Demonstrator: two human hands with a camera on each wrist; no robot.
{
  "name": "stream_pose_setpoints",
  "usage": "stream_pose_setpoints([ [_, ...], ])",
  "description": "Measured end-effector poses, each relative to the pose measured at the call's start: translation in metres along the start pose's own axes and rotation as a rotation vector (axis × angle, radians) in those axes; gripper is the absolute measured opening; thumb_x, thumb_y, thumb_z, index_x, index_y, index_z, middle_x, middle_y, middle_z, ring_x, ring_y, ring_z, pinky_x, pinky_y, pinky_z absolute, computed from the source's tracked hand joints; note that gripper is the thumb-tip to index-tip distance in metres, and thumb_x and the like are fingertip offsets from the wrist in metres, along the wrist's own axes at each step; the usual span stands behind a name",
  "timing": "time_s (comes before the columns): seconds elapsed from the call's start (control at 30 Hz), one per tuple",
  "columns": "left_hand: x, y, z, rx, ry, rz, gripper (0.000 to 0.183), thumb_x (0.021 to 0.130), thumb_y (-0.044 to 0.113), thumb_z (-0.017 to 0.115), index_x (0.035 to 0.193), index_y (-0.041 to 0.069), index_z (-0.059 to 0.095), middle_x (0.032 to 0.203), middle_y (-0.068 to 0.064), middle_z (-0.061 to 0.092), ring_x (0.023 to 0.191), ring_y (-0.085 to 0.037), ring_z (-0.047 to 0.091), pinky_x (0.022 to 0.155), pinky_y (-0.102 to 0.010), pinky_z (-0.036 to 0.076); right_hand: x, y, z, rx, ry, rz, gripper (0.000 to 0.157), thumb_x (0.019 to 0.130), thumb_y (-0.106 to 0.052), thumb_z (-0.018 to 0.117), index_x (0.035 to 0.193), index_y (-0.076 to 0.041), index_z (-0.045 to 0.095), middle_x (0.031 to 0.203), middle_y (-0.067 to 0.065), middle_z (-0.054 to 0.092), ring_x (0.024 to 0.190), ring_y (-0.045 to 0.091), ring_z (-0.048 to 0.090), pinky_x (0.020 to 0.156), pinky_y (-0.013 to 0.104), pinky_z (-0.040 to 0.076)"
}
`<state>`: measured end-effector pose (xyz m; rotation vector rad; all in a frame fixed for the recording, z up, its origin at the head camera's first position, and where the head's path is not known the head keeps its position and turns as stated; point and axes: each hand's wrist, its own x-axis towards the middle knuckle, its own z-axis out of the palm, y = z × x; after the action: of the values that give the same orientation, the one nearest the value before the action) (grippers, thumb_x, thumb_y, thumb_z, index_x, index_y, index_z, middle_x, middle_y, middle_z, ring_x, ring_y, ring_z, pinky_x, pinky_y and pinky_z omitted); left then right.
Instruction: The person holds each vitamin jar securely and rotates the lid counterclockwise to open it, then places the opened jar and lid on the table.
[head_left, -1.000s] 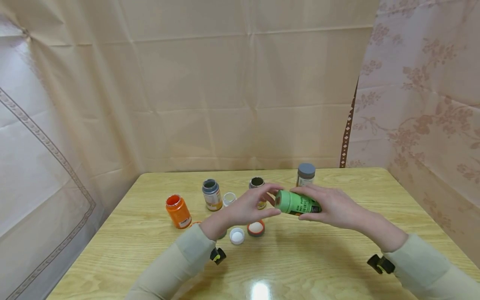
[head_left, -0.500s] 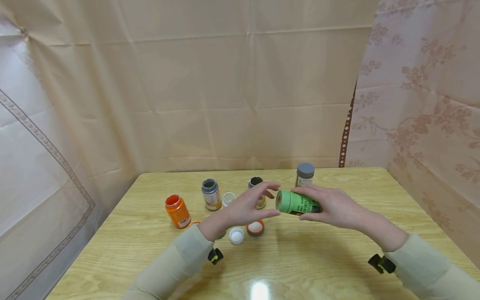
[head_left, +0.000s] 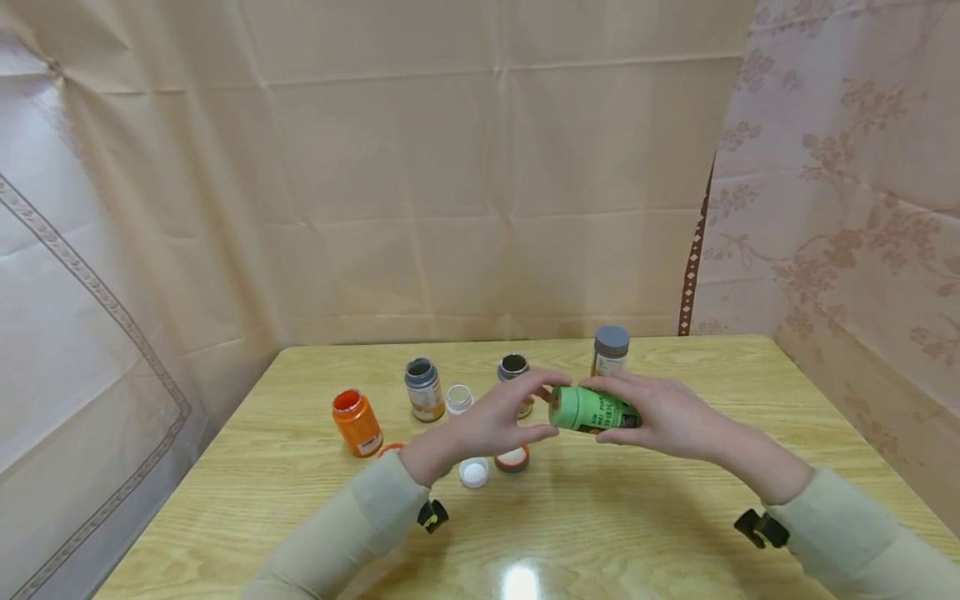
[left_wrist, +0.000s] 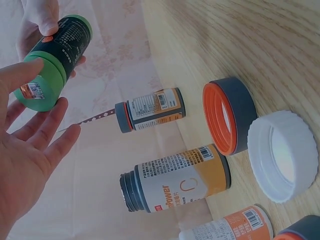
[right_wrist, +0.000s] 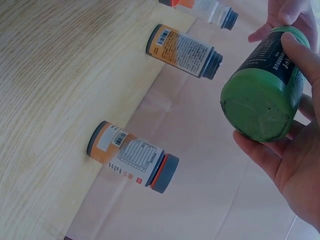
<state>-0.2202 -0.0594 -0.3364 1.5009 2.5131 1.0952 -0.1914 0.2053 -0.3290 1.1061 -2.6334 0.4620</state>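
Observation:
A green bottle (head_left: 611, 412) with a dark label is held on its side above the table. My right hand (head_left: 667, 414) grips its body, thumb on one side and fingers on the other. My left hand (head_left: 491, 421) is at the green cap (left_wrist: 42, 82), thumb and fingertips on opposite sides of it, the other fingers spread. In the right wrist view the bottle's scuffed green base (right_wrist: 257, 112) faces the camera. Behind the hands stands a capped bottle (head_left: 611, 352) with a grey lid.
An uncapped orange bottle (head_left: 357, 423), an uncapped grey-necked bottle (head_left: 425, 392), another uncapped bottle (left_wrist: 175, 177) and a small white-necked bottle (head_left: 459, 398) stand on the wooden table (head_left: 600, 533). Loose lids lie nearer, including a white lid (head_left: 474, 473) and a grey-orange lid (head_left: 513, 461).
Half a second ago my left fingers were apart from the cap; now they have moved in around it again. My right hand keeps the bottle in nearly the same place.

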Motion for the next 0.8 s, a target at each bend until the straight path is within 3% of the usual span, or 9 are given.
stream_pose_setpoints([
  [0.3,0.0012,-0.001,0.0011,-0.044,-0.017,-0.059,0.057,0.091,0.016,0.07,0.141,0.011,0.043,0.123,0.001,0.056,0.107,-0.011,0.057,0.089,-0.027,0.048,-0.0001,-0.0003,0.0001,0.001,0.003,-0.003,0.061,0.083,-0.043,0.075,0.133,-0.013,0.056,0.113,0.0,0.062,0.082,0.008,0.059,0.065,0.03,0.049],
  [0.63,0.0066,0.0017,-0.0003,-0.036,-0.02,-0.168,0.053,0.095,0.036,0.063,0.14,0.014,0.046,0.108,0.004,0.062,0.095,-0.006,0.059,0.08,-0.031,0.051,-0.0015,0.0012,-0.0016,-0.003,0.011,0.017,0.061,0.084,-0.042,0.075,0.133,-0.014,0.055,0.112,0.0,0.062,0.078,0.007,0.056,0.061,0.029,0.047],
  [0.8,0.0073,0.0035,-0.0008,-0.007,0.022,-0.184,0.062,0.094,0.039,0.065,0.145,0.014,0.039,0.12,0.0,0.06,0.103,-0.008,0.058,0.085,-0.029,0.049,-0.0023,0.001,-0.0028,-0.012,0.03,0.011,0.06,0.083,-0.041,0.077,0.133,-0.014,0.055,0.11,-0.001,0.062,0.078,0.006,0.057,0.062,0.029,0.047],
])
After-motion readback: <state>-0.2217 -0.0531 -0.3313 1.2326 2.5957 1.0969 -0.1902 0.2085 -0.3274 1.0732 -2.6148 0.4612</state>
